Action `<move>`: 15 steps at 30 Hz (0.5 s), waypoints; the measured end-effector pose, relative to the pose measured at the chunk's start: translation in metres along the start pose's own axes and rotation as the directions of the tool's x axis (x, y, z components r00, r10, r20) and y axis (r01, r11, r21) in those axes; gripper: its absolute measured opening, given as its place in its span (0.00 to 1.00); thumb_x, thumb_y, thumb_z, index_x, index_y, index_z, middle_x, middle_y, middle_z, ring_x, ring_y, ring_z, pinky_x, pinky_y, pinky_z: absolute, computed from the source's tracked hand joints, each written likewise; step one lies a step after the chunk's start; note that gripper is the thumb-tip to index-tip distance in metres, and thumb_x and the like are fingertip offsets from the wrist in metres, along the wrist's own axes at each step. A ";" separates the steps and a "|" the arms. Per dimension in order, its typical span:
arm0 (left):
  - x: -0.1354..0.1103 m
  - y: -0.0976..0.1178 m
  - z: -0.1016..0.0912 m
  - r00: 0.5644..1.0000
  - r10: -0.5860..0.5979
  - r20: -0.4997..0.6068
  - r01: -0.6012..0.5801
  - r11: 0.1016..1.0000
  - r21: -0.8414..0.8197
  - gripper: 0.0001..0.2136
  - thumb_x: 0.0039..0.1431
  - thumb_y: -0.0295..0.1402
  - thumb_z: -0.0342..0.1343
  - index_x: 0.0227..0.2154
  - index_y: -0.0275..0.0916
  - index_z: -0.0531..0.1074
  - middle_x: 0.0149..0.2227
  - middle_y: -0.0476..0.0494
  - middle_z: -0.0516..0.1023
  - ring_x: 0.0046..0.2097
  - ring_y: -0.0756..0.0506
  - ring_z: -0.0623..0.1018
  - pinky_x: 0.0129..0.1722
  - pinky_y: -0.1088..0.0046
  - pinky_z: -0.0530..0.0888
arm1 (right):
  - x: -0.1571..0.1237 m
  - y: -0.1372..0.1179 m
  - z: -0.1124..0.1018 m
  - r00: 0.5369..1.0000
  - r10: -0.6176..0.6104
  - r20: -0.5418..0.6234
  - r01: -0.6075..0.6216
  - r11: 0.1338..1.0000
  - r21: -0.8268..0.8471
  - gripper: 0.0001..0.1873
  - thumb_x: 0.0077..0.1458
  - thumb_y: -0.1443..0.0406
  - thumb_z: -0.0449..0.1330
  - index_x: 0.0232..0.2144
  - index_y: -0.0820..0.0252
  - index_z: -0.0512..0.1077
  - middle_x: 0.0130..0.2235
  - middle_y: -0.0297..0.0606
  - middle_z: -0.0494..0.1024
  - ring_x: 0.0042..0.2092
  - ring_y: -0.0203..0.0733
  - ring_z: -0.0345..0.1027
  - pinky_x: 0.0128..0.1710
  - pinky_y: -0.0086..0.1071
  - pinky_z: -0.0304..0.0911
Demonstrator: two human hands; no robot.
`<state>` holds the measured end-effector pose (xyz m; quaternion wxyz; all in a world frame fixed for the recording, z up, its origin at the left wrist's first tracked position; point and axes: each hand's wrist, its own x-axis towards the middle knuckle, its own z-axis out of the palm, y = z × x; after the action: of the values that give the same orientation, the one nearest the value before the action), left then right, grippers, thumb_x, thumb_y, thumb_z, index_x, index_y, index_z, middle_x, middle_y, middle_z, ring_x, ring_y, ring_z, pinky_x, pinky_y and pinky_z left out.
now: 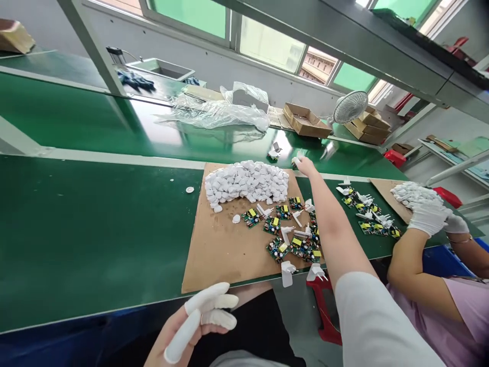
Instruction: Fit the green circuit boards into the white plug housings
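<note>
My left hand (202, 321), with white finger covers on its fingers and thumb, hovers at the table's near edge. Its fingers are apart and nothing is in them. My right arm reaches far across to the conveyor side, where my right hand (305, 166) is closed on a small circuit board (294, 162) with a white plug part; the fingers hide some of it. A similar board with a white part (273, 155) lies just left of that hand. Below, several circuit boards with yellow transformers (272, 225) and white plug pieces (288, 272) cover the right of a cardboard sheet (217, 255).
White plastic pieces (248, 181) are heaped at the cardboard's back. To the right, a co-worker's gloved hands (430, 219) touch another white pile (414, 193), beside more boards (369, 209). Across the green belt (145, 127) are plastic wrap (221, 114), a carton (305, 121) and a fan (350, 107).
</note>
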<state>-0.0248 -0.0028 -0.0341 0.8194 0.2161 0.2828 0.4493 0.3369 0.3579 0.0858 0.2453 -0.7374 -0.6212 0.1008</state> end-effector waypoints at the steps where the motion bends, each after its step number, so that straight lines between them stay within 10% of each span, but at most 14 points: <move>1: -0.002 -0.001 0.001 0.999 0.021 -0.034 -0.020 0.999 0.038 0.16 0.66 0.46 0.67 0.50 0.45 0.89 0.49 0.35 0.91 0.44 0.32 0.91 0.46 0.58 0.87 | 0.002 0.003 0.003 0.999 -0.003 0.045 0.004 1.000 -0.031 0.17 0.73 0.54 0.66 0.52 0.61 0.78 0.54 0.43 0.81 0.53 0.50 0.78 0.57 0.50 0.76; 7: 0.008 -0.010 0.015 0.944 0.250 -0.215 -0.116 0.861 0.495 0.23 0.69 0.52 0.62 0.56 0.43 0.85 0.51 0.33 0.90 0.45 0.35 0.90 0.50 0.57 0.86 | -0.016 -0.001 0.007 0.977 -0.164 0.137 0.179 0.978 -0.105 0.15 0.72 0.62 0.61 0.54 0.64 0.80 0.58 0.52 0.82 0.55 0.56 0.77 0.59 0.49 0.71; 11: 0.056 0.004 0.037 0.894 0.435 0.104 -0.226 0.239 0.944 0.23 0.72 0.45 0.58 0.63 0.39 0.80 0.63 0.29 0.83 0.64 0.30 0.82 0.67 0.48 0.78 | -0.055 -0.021 0.004 0.925 -0.354 0.137 0.370 0.922 -0.116 0.24 0.67 0.66 0.59 0.62 0.63 0.78 0.65 0.54 0.78 0.66 0.63 0.68 0.66 0.51 0.64; 15: 0.108 0.028 0.067 0.911 0.301 0.282 -0.179 -0.326 0.928 0.24 0.72 0.31 0.54 0.67 0.29 0.74 0.70 0.18 0.73 0.72 0.24 0.72 0.69 0.40 0.73 | -0.091 -0.034 0.005 0.817 -0.549 0.177 0.571 0.812 -0.121 0.24 0.67 0.65 0.58 0.63 0.59 0.77 0.66 0.50 0.77 0.68 0.63 0.65 0.69 0.53 0.60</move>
<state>0.0490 0.0978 0.0038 0.2002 0.8117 0.5046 0.2158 0.2862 0.2751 0.0836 0.1589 -0.5309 -0.8322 0.0201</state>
